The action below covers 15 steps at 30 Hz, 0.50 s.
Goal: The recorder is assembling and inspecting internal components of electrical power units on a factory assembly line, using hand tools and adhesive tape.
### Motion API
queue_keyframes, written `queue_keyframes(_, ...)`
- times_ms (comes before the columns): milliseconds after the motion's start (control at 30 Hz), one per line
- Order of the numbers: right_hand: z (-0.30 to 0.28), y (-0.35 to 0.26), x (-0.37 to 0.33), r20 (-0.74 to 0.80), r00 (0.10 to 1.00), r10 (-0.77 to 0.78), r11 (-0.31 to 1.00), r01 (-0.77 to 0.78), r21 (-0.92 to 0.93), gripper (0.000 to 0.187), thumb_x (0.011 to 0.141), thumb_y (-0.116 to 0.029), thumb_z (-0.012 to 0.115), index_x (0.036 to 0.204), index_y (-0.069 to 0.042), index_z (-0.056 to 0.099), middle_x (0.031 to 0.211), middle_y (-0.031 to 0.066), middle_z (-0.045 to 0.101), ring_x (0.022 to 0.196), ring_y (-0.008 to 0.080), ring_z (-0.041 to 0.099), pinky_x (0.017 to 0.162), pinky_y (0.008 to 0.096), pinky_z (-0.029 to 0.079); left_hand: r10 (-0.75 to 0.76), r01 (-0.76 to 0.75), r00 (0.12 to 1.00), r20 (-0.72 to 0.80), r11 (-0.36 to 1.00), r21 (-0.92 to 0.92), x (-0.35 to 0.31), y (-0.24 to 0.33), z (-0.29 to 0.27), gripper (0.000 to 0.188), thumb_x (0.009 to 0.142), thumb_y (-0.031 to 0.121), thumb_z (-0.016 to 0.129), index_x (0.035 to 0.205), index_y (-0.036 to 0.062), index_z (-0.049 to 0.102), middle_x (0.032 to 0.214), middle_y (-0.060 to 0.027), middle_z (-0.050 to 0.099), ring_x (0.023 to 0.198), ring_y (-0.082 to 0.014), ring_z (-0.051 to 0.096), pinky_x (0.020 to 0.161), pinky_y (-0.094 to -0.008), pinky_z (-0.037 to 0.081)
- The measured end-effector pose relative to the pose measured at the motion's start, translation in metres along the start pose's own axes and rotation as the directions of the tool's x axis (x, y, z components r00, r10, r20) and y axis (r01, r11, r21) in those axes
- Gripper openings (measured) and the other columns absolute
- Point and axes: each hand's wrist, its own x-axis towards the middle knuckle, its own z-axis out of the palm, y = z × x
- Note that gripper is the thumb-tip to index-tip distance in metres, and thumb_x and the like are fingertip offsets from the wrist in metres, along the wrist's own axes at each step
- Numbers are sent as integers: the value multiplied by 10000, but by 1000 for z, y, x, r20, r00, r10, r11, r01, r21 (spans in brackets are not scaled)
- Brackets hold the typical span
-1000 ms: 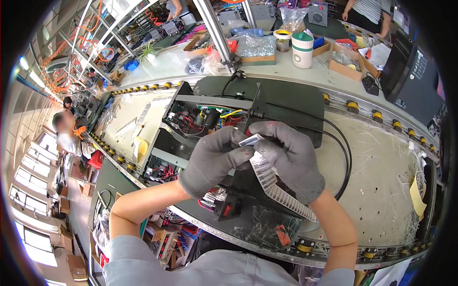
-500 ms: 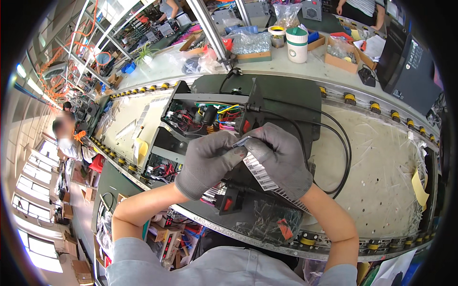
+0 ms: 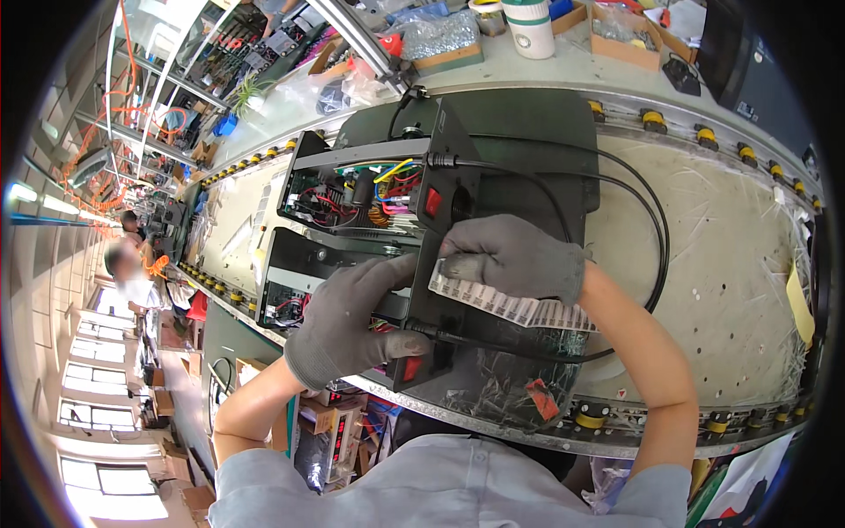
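Two black metal power units with open tops lie side by side; the far unit [image 3: 370, 189] shows coloured wires, a capacitor and a red rocker switch [image 3: 432, 202]. The nearer unit's black end panel [image 3: 424, 295] stands between my hands. My left hand [image 3: 348, 321], in a grey glove, is open, its fingers spread against that unit and its thumb by the lower red switch. My right hand [image 3: 515, 255], also gloved, is closed on a strip of white printed labels [image 3: 515, 305] that trails to the right. Its fingertips are at the panel; what lies under them is hidden.
Black power cables [image 3: 656, 238] loop right from the units. Beneath lies a dark green mat [image 3: 537, 194] on a conveyor with yellow rollers [image 3: 653, 119]. A shelf behind bears a white cup [image 3: 531, 35] and cardboard boxes [image 3: 625, 42]. A red scrap [image 3: 543, 400] lies near the front.
My hands have moved apart from their meeting point above the units. The left went down onto the nearer unit; the right brought the label strip against its end panel. The view has shifted.
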Motion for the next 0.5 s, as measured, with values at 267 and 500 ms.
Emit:
queue_keyframes(267, 7, 8, 10, 20, 998, -56, 998, 56, -19, 257, 862, -238, 594, 979, -10, 611, 876, 160, 619, 799, 294, 607, 727, 359, 481, 15, -14, 1000, 28, 1000, -26, 1, -4, 4, 890, 628, 644, 683, 1263, 49, 494, 934, -156, 605, 854, -362, 580, 729, -406, 440)
queue_keyframes(500, 5, 6, 11, 11, 997, -71, 995, 71, -71, 263, 868, -265, 597, 953, -18, 624, 867, 162, 621, 804, 308, 610, 722, 369, 481, -30, 33, 998, 52, 997, -68, -1, -7, 5, 905, 631, 647, 685, 1280, 49, 485, 960, -155, 620, 863, -354, 579, 770, -405, 430)
